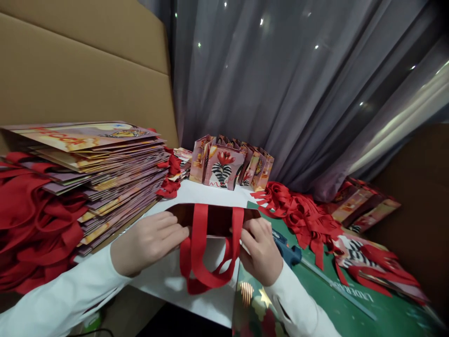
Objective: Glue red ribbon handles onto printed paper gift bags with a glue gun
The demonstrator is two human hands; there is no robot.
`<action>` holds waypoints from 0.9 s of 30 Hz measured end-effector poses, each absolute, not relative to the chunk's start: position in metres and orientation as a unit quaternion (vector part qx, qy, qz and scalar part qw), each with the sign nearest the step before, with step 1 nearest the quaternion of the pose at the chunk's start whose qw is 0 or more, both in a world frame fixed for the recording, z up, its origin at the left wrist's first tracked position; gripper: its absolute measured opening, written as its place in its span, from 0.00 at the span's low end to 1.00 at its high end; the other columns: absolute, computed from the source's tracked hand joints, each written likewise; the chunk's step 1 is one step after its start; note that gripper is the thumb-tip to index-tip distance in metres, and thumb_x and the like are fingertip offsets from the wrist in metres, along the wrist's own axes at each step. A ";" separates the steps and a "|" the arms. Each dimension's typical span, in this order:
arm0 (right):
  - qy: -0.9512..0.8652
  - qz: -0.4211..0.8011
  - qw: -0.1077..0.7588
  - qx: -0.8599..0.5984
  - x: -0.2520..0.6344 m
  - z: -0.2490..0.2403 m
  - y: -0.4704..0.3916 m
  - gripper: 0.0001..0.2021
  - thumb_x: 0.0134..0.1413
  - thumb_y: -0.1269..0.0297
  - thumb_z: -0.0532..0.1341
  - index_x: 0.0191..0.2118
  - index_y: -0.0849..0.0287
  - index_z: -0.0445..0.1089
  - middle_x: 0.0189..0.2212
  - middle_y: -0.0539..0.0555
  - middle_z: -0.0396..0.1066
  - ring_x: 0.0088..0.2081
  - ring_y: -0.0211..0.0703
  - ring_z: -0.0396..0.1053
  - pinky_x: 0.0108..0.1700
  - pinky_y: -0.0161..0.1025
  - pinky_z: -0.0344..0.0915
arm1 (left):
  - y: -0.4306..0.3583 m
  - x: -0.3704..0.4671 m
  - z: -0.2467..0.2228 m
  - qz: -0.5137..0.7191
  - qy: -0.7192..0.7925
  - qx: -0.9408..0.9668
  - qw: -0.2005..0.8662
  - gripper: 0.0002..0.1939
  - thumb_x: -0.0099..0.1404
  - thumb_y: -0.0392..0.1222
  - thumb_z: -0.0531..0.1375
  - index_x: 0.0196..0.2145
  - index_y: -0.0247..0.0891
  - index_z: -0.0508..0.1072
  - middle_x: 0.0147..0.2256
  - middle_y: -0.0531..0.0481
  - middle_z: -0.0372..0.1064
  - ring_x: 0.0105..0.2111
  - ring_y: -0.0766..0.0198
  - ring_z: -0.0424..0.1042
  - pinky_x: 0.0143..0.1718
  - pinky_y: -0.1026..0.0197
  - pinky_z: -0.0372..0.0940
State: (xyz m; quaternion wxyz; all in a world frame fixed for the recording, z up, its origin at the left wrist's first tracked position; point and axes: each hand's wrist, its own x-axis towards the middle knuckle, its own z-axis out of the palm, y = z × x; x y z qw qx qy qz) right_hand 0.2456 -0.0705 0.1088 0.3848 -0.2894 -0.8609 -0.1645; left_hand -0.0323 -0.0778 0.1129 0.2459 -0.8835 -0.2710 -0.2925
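Note:
A paper gift bag [219,223] with its mouth towards me is between my hands on the white surface. Its dark inside shows, and two red ribbon handles [199,243] hang over the near rim. My left hand [149,241] grips the bag's left edge, fingers curled with the tips partly inside. On the opposite edge, my right hand [261,248] is closed around the rim, its thumb hidden behind a ribbon. A dark blue glue gun [290,252] lies just right of my right hand, with a long translucent glue stick [338,286] behind it.
Flat folded bags [129,178] form a tall stack at left, with red ribbon handles [31,234] spilling towards me. Several opened bags [224,166] stand at the back. Loose red ribbons [301,215] lie on the green board [379,313]. A cardboard wall [84,70] rises at left.

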 end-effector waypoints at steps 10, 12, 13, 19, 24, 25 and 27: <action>-0.638 0.213 0.634 -0.381 0.306 0.118 -0.075 0.04 0.48 0.65 0.71 0.33 0.54 0.78 0.26 0.52 0.74 0.28 0.42 0.72 0.29 0.38 0.69 | -0.086 -0.036 0.112 -0.304 -0.337 -0.859 0.238 0.13 0.67 0.33 0.50 0.38 0.42 0.73 0.38 0.49 0.75 0.43 0.57 0.70 0.54 0.47 0.55; -0.595 0.301 0.630 -0.398 0.314 0.105 -0.072 0.06 0.53 0.59 0.68 0.33 0.56 0.78 0.17 0.48 0.70 0.16 0.37 0.66 0.20 0.35 0.65 | -0.090 -0.035 0.111 -0.306 -0.330 -0.860 0.240 0.12 0.66 0.32 0.50 0.39 0.41 0.72 0.37 0.48 0.75 0.41 0.57 0.70 0.53 0.48 0.55; -0.586 0.333 0.617 -0.407 0.315 0.099 -0.073 0.09 0.58 0.57 0.64 0.35 0.56 0.77 0.13 0.46 0.67 0.13 0.36 0.63 0.18 0.34 0.64 | -0.092 -0.033 0.111 -0.305 -0.328 -0.861 0.241 0.13 0.66 0.32 0.50 0.40 0.41 0.72 0.36 0.49 0.75 0.40 0.57 0.70 0.53 0.48 0.55; -0.772 0.138 0.464 -0.412 0.300 0.084 -0.094 0.22 0.64 0.66 0.55 0.63 0.52 0.61 0.64 0.62 0.58 0.65 0.54 0.57 0.62 0.56 0.61 | -0.099 -0.021 0.123 -0.267 -0.307 -0.896 0.178 0.23 0.63 0.31 0.50 0.54 0.45 0.66 0.40 0.52 0.75 0.39 0.60 0.71 0.56 0.51 0.53; -0.862 0.056 0.343 -0.369 0.275 0.081 -0.099 0.26 0.58 0.73 0.57 0.62 0.53 0.60 0.71 0.63 0.36 0.70 0.59 0.41 0.62 0.58 0.59 | -0.117 -0.015 0.143 -0.251 -0.301 -0.915 0.099 0.35 0.61 0.36 0.55 0.66 0.43 0.54 0.52 0.47 0.71 0.49 0.56 0.71 0.57 0.54 0.59; -0.865 0.060 0.339 -0.364 0.272 0.080 -0.097 0.22 0.59 0.74 0.56 0.58 0.54 0.65 0.71 0.63 0.39 0.70 0.58 0.42 0.62 0.56 0.60 | -0.122 -0.016 0.149 -0.253 -0.298 -0.916 0.086 0.35 0.63 0.39 0.55 0.66 0.43 0.54 0.53 0.46 0.71 0.49 0.55 0.71 0.57 0.54 0.61; -0.868 0.063 0.336 -0.361 0.268 0.076 -0.094 0.15 0.60 0.75 0.55 0.49 0.55 0.70 0.70 0.63 0.40 0.69 0.56 0.46 0.61 0.55 0.62 | -0.126 -0.020 0.165 -0.270 -0.300 -0.914 0.041 0.34 0.67 0.47 0.55 0.67 0.41 0.52 0.53 0.45 0.71 0.50 0.56 0.71 0.55 0.57 0.65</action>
